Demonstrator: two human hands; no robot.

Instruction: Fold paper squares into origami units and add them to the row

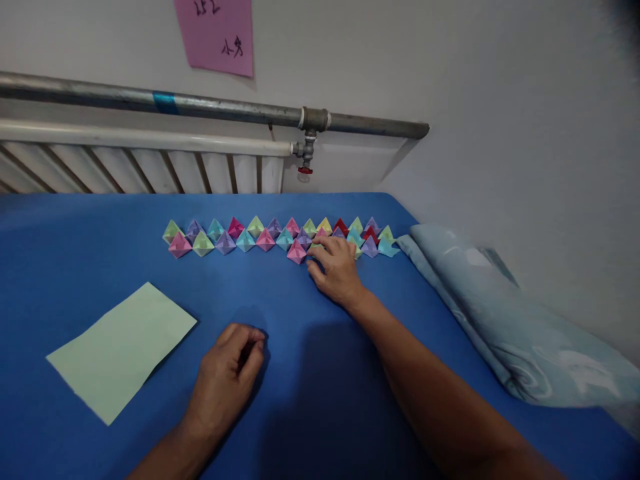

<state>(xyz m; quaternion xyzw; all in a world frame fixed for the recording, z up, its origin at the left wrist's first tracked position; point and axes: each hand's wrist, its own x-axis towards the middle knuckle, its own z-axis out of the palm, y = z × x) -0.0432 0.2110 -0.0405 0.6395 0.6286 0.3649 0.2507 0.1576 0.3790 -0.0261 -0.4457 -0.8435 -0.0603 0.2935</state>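
Small folded paper boats [245,241] in pink, green, blue, purple, yellow and red stand in two close rows along the back of the blue surface. A pink paper boat [297,253] sits slightly in front of them. My right hand [336,268] reaches over the rows, its curved thumb and fingers apart at that boat's right tip; it hides several boats behind it. In the lower middle, my left hand [227,373] rests with thumb and index finger closed together, and nothing shows between them. To its left lies a flat pale green paper sheet [123,350].
A folded light blue blanket [500,320] lies along the right side, by the wall. Behind the blue surface [240,283] are a white radiator [215,170], a metal pipe [240,112] and a red-handled valve [306,169]. A pink note [217,37] hangs above.
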